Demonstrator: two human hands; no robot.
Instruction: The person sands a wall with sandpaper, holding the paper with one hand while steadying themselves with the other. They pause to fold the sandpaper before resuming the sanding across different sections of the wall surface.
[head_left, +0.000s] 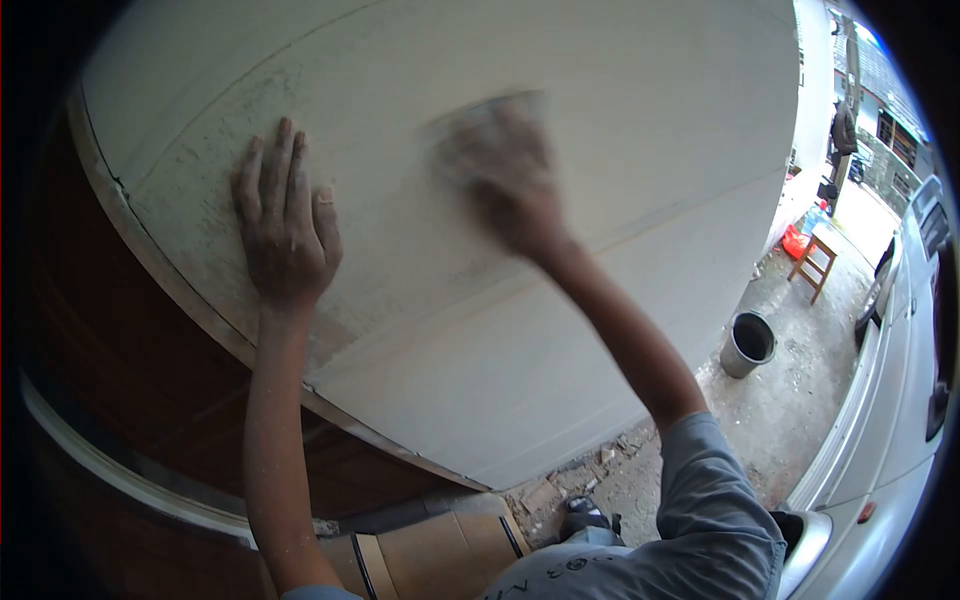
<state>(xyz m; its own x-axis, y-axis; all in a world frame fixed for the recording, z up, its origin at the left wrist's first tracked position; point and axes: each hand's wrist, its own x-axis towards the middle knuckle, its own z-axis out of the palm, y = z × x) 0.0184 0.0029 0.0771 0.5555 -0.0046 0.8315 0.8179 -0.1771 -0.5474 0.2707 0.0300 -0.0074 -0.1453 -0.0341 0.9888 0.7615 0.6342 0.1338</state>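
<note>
My left hand [288, 225] lies flat on the pale wall [640, 110], fingers stretched out, dust coating its skin. It holds nothing. Higher and to the right, my right hand [505, 175] is smeared by motion against the same wall. Under its fingers shows a thin, dark-edged flat sheet that looks like sandpaper [538, 100]; the hand covers most of it. Around my left hand the wall surface is rough and grey-speckled, and a faint horizontal seam [650, 220] crosses it lower down.
Brown wooden panelling [130, 290] borders the wall at lower left. Cardboard [440, 555] lies below me. Rubble [600, 465] lines the wall's foot. To the right are a dark bucket [740, 358], a wooden stool [815, 262], a red bag [795, 243] and a light-coloured vehicle [880, 440].
</note>
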